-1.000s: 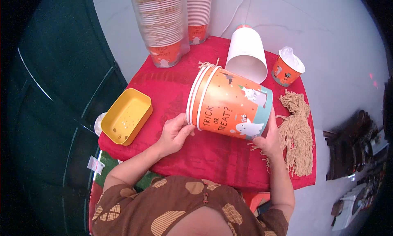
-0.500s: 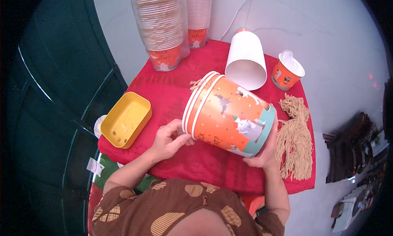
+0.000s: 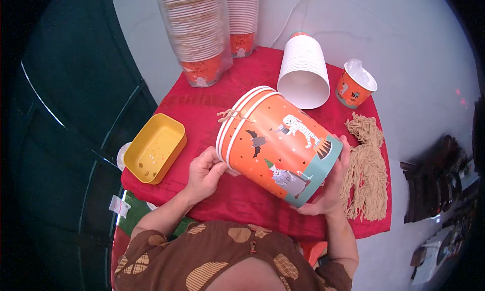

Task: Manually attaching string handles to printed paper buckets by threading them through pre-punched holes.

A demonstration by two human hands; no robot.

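A large orange paper bucket [image 3: 277, 145] with cartoon pictures and a teal base lies on its side in my hands above the red cloth. A bit of tan string [image 3: 230, 115] is tied at its white rim. My left hand [image 3: 206, 172] grips the rim end at the lower left. My right hand [image 3: 331, 187] cups the teal base at the lower right. A bundle of tan string [image 3: 368, 171] lies on the cloth just right of my right hand.
A small table under a red cloth [image 3: 187, 109] carries a yellow tray [image 3: 155, 147] at the left, a stack of white cups [image 3: 303, 71] lying down, a small orange cup [image 3: 355, 84], and two wrapped stacks of cups [image 3: 199, 31] at the back. Dark green panels stand left.
The bucket has been turned in my hands, so different pictures now face up. Its rim has swung slightly toward the back; both hands kept their grip.
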